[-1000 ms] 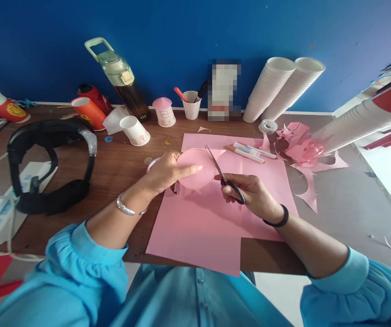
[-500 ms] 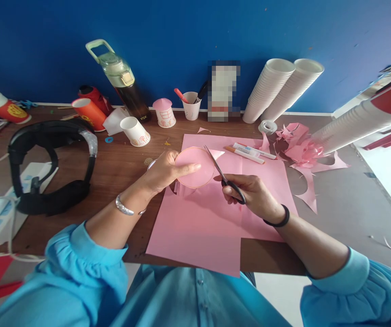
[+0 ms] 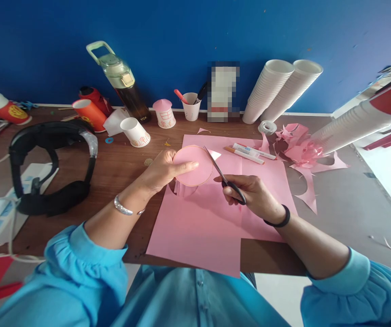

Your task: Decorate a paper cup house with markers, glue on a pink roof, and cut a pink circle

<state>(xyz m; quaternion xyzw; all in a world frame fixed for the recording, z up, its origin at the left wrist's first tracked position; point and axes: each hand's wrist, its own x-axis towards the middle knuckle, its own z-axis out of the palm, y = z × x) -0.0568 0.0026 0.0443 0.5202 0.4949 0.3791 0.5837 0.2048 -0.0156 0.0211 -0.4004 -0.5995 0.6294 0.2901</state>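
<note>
My left hand (image 3: 167, 171) pinches a round pink paper disc (image 3: 195, 175) with an orange line along its edge, the thumb lying on top. My right hand (image 3: 251, 195) is closed around the black handles of a pair of scissors (image 3: 217, 168). The blades lie at the disc's upper right edge, where a small pale flap of paper (image 3: 216, 155) sticks out. Beneath both hands large pink paper sheets (image 3: 202, 236) lie on the table. Two markers (image 3: 246, 155) rest on the paper beyond my right hand.
Along the blue wall stand a bottle (image 3: 124, 81), a decorated cup with a pink cone roof (image 3: 164, 113), a cup of pens (image 3: 191, 109) and stacked paper cups (image 3: 268, 91). Pink scraps (image 3: 300, 145) lie right. A black headset (image 3: 52, 168) sits left; a white cup (image 3: 135, 132) stands nearby.
My left hand has shifted slightly left with the disc. The right hand and scissors stay almost in place, and the pale flap by the blades looks smaller.
</note>
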